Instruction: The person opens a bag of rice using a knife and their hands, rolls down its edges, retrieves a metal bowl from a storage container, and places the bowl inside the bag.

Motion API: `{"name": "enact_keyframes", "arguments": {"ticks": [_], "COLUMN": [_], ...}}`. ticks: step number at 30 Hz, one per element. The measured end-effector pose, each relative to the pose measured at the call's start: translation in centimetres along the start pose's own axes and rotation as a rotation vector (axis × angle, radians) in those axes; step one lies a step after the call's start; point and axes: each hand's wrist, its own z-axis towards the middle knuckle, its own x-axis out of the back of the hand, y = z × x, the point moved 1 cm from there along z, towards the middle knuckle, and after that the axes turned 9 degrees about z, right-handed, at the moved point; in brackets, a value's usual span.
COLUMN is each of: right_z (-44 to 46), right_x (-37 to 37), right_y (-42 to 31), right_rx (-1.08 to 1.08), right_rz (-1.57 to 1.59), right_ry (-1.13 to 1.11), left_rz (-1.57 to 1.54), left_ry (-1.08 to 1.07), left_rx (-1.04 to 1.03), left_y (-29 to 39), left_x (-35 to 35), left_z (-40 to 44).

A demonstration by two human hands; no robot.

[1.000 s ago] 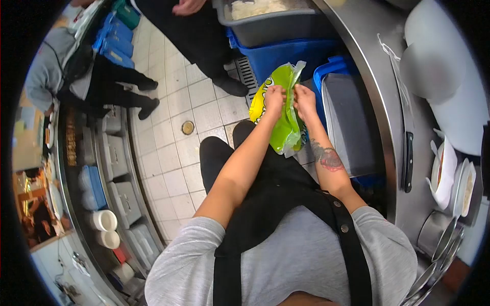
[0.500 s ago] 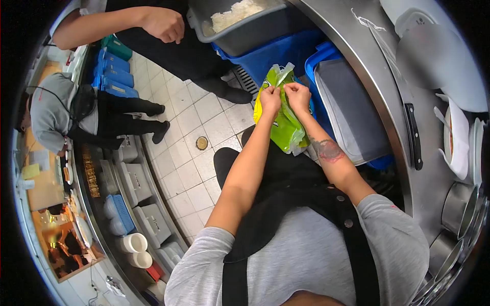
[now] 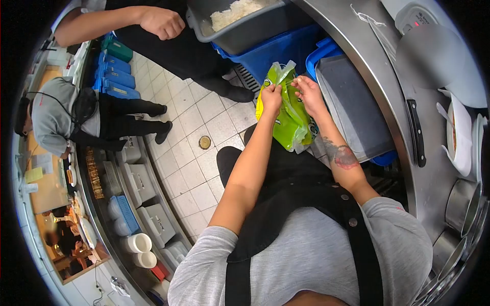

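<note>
A green and yellow plastic bag [image 3: 292,127] with a clear, crumpled top edge hangs in front of my lap. My left hand [image 3: 271,99] is closed around its upper part, near the opening. Just to the right, my right hand [image 3: 309,93] is raised beside the bag's top edge with thumb and fingertips pinched together. A thin pale strand seems to show at those fingertips, too fine to make out for sure.
A grey tub of white rice [image 3: 237,14] stands ahead above a blue bin [image 3: 278,51]. Right of the bag are a dark tray [image 3: 352,102] and a steel counter [image 3: 352,30] with a black-handled knife [image 3: 416,132]. One co-worker [image 3: 163,23] stands close ahead, another [image 3: 64,115] at the left counter.
My right hand has moved slightly right and up, away from my left hand, and its forearm has turned. My left hand keeps its grip on the bag.
</note>
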Motion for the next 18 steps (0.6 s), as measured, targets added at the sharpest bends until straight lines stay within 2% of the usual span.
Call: {"name": "enact_keyframes", "arguments": {"ticks": [1, 6, 11, 15, 16, 18], "right_z": [0.1, 0.8, -2.1, -3.7, -3.9, -4.7], "right_x": [0.1, 1.0, -1.0, -0.4, 0.1, 0.1], "right_y": [-0.2, 0.7, -5.7, -10.7, -11.1, -11.9], "right_rx": [0.022, 0.196, 0.476, 0.518, 0.549, 0.604], "right_rz": [-0.116, -0.285, -0.301, -0.115, -0.162, -0.339], "right_ry": [-0.002, 0.027, -0.014, 0.017, 0.058, 0.145], "left_rz": [0.008, -0.052, 0.041, 0.035, 0.038, 0.241], "left_ry": [0.002, -0.003, 0.024, 0.058, 0.070, 0.103], "left_rx": [-0.002, 0.022, -0.006, -0.021, -0.028, -0.111], "left_y": [0.1, 0.0, 0.0, -0.2, -0.2, 0.9], "left_x": [0.1, -0.1, 0.2, -0.1, -0.1, -0.1], "left_z": [0.0, -0.1, -0.4, -0.4, -0.3, -1.0]}}
